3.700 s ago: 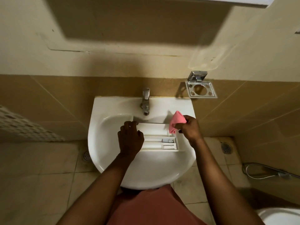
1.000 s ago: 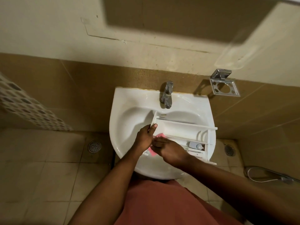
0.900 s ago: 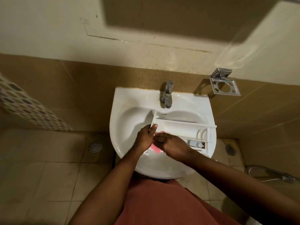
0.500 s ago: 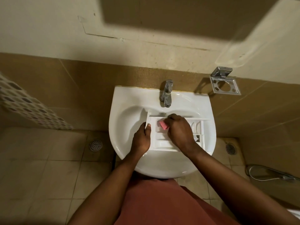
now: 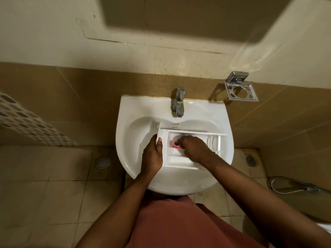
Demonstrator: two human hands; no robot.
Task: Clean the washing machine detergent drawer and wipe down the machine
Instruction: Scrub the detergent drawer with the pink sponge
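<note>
While bracing the white detergent drawer [image 5: 179,166] across the bowl of the sink [image 5: 179,183], just below the tap [image 5: 178,102], grips its left end panel with the left hand [image 5: 152,158], thumb and fingers curled round the edge. Presses a small pink cloth [image 5: 174,144] into the drawer's left compartment with the right hand [image 5: 193,147], fingertips bunched together and pinching it. Beyond, on the tiled wall to the right, a chrome holder [image 5: 240,90]; on the floor to the left, a round drain [image 5: 102,161].
</note>
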